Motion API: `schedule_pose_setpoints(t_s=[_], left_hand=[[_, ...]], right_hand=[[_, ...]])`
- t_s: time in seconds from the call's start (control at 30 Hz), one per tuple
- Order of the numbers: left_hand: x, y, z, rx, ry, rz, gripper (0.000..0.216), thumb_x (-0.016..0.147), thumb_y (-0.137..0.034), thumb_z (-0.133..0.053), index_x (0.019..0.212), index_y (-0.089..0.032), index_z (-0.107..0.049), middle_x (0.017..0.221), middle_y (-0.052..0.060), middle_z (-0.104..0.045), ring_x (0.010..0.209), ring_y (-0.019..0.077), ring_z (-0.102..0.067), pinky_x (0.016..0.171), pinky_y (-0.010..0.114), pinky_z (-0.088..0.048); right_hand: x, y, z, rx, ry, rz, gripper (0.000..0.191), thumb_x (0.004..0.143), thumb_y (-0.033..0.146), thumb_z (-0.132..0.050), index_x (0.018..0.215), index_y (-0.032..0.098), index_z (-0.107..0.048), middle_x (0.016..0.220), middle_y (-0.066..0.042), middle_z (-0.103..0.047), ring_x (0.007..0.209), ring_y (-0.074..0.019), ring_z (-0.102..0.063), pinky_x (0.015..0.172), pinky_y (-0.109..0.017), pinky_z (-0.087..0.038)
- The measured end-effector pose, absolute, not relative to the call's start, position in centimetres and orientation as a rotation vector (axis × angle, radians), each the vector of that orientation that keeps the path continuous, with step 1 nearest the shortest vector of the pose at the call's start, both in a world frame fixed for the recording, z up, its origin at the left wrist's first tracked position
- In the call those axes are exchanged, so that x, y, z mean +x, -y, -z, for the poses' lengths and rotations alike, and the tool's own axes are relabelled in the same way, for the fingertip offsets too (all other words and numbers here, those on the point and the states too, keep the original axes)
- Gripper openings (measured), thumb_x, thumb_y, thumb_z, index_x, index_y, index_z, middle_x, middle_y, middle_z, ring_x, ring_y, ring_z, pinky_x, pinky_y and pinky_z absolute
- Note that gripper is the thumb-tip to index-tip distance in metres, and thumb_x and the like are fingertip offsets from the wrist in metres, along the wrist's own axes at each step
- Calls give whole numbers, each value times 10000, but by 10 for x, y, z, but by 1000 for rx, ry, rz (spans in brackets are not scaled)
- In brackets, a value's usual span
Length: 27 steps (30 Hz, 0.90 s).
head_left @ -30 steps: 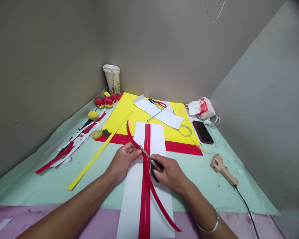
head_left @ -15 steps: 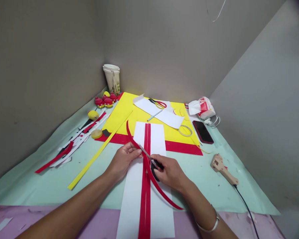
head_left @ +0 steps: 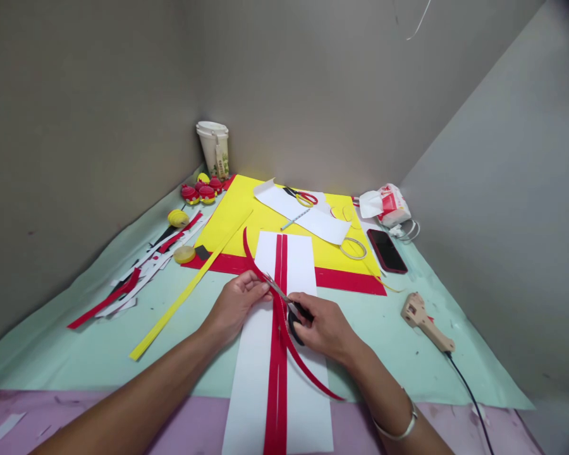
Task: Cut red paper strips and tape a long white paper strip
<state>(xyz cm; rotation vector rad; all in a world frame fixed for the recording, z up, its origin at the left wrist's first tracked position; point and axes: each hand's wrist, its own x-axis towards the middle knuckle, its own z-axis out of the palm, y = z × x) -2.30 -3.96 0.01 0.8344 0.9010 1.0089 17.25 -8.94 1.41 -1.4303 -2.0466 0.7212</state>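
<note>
My left hand (head_left: 241, 301) pinches a narrow red strip (head_left: 308, 368) between thumb and fingers; the strip curves away at both ends. Black-handled scissors (head_left: 294, 325) are in my right hand (head_left: 329, 328), with fingers wrapped round the handles. Their blades lie along the red strip, close to my left fingertips. Under both hands rests a long white sheet (head_left: 253, 392), and two red bands (head_left: 271, 404) run lengthwise down its middle. Whether the blades are cutting at this instant is too small to tell.
A glue gun (head_left: 427, 322) with a black cord lies at right, near a phone (head_left: 387, 251). Behind are yellow sheets (head_left: 227, 218) carrying a second pair of scissors (head_left: 304, 197) and a tape ring (head_left: 353, 249). Left are a yellow strip (head_left: 180, 300), paper scraps (head_left: 133, 287) and a cup (head_left: 213, 151).
The red strip's far tip has shifted slightly right and its near tip slightly left. Around the scissors, the handles have moved a little; both hands stay nearly in place.
</note>
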Motion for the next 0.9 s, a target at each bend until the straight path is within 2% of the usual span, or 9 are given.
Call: schedule_pose_setpoints(t_s=[0.37,0.9], left_hand=[[-22,40,-1,867,-883,-983,194,744,-258,-768,880,-164,-665,770,-12,-685,721,104,-650,726,205,-520],[-22,42,-4,846,-889,-975,241,732,-278,-786,907,-158,-672,838,10,-698,728,111,-655,734,219,-525]], right_hand=[[173,88,-9,-1414,2039,-688,456,672,141,-559,1107,255,-640,710,51,-589,613,-115,-525,617,-205,-414],[175,88,-7,-1381,2084,-646,439,703,127,-563,1123,231,-641,757,38,-645,610,-110,-539,609,-202,-417]])
